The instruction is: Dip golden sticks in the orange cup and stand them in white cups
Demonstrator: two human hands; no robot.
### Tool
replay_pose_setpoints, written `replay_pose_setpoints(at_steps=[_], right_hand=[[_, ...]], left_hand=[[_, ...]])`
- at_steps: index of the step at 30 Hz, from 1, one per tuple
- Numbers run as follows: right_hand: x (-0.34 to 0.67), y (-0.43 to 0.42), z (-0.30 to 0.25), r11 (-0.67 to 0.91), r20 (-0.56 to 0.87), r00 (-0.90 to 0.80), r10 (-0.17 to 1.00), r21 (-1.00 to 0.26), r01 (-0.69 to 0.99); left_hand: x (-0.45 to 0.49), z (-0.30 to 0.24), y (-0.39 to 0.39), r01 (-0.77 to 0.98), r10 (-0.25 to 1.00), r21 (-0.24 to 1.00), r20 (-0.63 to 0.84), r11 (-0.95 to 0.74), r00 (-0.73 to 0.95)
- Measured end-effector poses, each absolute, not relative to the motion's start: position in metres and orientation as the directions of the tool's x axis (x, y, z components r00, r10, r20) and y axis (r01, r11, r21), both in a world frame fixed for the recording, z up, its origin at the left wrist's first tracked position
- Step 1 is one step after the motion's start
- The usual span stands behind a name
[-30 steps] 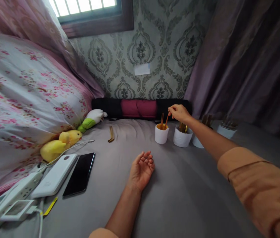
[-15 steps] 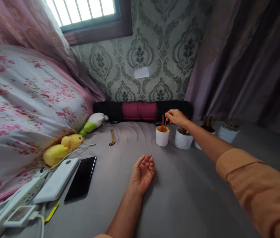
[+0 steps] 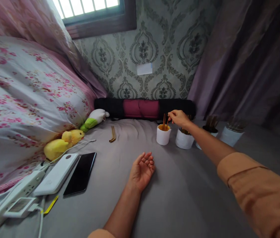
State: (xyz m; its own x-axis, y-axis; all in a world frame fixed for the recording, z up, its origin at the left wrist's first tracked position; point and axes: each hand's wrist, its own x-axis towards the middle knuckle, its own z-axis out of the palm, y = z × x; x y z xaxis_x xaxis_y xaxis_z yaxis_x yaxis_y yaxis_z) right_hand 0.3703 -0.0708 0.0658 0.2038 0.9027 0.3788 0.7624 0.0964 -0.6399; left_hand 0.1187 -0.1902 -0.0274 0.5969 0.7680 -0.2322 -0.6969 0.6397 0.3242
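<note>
My right hand (image 3: 178,118) is over the nearest white-wrapped cup (image 3: 163,137), thumb and fingertips pinched on the top of a thin brown stick (image 3: 167,122) that stands in it. Other thin brown sticks (image 3: 164,119) are upright in the same cup, whose inside looks yellow. A second white-wrapped cup (image 3: 184,140) stands just to the right, partly hidden by my right forearm. My left hand (image 3: 142,170) lies palm up on the grey sheet, fingers loosely curled and holding nothing. Further back on the left lie gold-coloured sticks with bent ends (image 3: 112,134).
Two more wrapped containers stand right: a dark-topped cup (image 3: 210,128) with sticks and a blurred white one (image 3: 231,135). On the left are a black phone (image 3: 80,173), white power bank (image 3: 57,173), power strip (image 3: 13,201) and plush toys (image 3: 55,148). A black-and-maroon roll (image 3: 141,109) lies along the wall.
The whole view has shifted slightly. My right hand stays pinched at the cup of sticks, with little movement relative to it. The left hand keeps its palm-up pose.
</note>
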Motion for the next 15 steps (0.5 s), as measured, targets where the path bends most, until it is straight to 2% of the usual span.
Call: replay_pose_setpoints(at_steps=[15], right_hand=[[0.365,-0.068,0.055,0.077,0.325,0.178,0.929,-0.639,0.766]], left_hand=[[0.119,-0.028,-0.189,-0.697,0.757,0.294,-0.238,0.654,0.609]])
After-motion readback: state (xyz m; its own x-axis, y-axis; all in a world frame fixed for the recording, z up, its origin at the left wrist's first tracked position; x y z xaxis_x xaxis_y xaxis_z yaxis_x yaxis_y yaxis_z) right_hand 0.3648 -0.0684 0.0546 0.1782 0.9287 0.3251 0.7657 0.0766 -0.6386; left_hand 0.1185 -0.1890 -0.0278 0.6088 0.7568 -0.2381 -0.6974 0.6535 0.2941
